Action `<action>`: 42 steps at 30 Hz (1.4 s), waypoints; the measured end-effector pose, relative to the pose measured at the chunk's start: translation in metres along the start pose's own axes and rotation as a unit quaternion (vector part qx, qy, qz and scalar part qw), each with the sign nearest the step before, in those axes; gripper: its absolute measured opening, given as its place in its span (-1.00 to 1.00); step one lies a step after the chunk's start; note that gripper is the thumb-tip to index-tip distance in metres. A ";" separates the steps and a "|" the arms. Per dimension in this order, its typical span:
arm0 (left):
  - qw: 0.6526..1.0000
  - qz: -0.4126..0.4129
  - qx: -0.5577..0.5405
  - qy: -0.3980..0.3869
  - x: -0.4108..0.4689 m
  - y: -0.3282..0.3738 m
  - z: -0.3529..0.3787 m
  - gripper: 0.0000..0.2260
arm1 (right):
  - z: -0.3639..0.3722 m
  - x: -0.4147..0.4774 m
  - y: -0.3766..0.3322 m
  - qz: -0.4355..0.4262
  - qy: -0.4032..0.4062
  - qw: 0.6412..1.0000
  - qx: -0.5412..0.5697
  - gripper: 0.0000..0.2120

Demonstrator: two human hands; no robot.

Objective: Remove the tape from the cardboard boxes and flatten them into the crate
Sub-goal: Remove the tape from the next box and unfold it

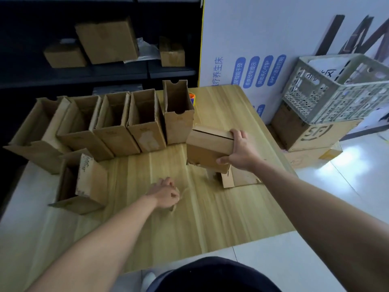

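Note:
My right hand (239, 151) grips a small cardboard box (207, 150) held just above the wooden table (189, 218), its lower flaps hanging open. My left hand (165, 193) rests on the table in front of me, fingers closed on a thin strip of clear tape (179, 196). Several open cardboard boxes (111, 123) stand in a row across the table's far left. One more open box (82, 184) stands nearer, at the left. A grey plastic crate (336, 87) sits at the right on stacked cartons.
An orange tape roll (192, 98) peeks from behind the tallest box. Dark shelves (101, 72) at the back hold more cardboard boxes. A white printed panel (263, 49) stands behind the table. Large cartons (305, 133) sit on the floor at the right.

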State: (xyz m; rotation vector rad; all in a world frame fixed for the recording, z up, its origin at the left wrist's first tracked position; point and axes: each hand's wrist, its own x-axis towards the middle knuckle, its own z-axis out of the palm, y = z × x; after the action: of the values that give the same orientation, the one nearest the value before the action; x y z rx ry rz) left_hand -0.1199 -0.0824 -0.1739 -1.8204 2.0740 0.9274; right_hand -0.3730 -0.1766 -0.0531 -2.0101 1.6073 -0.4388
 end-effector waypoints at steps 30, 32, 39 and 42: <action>0.957 -0.172 -0.184 0.144 -0.035 -0.050 0.018 -0.69 | 0.057 -0.022 -0.071 0.007 -0.041 0.999 0.026 0.00; 0.969 -0.137 -0.187 0.091 -0.038 -0.058 0.017 -0.68 | 0.063 -0.023 -0.079 0.004 -0.048 0.999 0.017 0.00; 0.923 -0.123 -0.360 0.055 -0.049 -0.078 0.012 -0.80 | 0.090 -0.026 -0.103 -0.002 -0.084 0.996 0.002 0.04; 0.921 -0.156 -0.345 0.094 -0.051 -0.080 0.012 -0.69 | 0.103 -0.029 -0.110 -0.009 -0.101 0.995 -0.023 0.00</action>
State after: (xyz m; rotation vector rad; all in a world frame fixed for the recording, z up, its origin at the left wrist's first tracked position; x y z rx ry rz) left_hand -0.0362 -0.0359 -0.1792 -2.5715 1.5618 1.5690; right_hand -0.2358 -0.1107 -0.0703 -2.0318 1.4883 -0.1981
